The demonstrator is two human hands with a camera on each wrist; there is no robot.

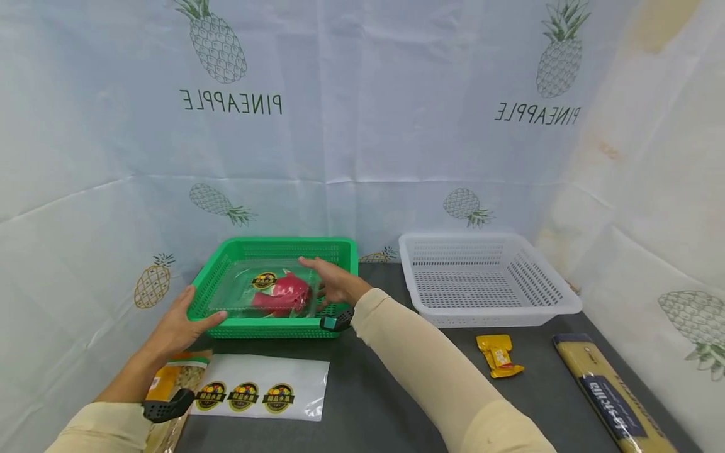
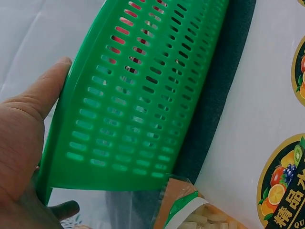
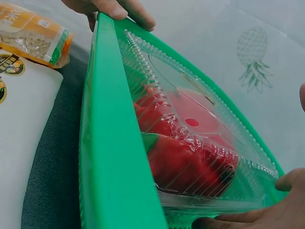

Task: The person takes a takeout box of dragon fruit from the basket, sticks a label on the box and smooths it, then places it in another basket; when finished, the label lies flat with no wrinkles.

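A green plastic basket [image 1: 272,331] stands at the left back of the table. In it lies a clear plastic clamshell box [image 1: 233,286] with a round label, holding a pinkish-red dragon fruit [image 1: 286,294]. My left hand [image 1: 175,324] rests at the basket's near left corner, thumb and fingers spread along the rim. At the box's right end, inside the basket, is my right hand [image 1: 338,283] with its fingers extended; the right wrist view shows its fingertips [image 3: 209,223] low beside the box.
A white basket [image 1: 416,296] stands at the back right. In front of it lie a small yellow packet [image 1: 500,357] and a long tan pack [image 1: 608,390]. A white sheet of round stickers [image 1: 308,384] and an orange food bag [image 1: 189,375] lie near my left forearm.
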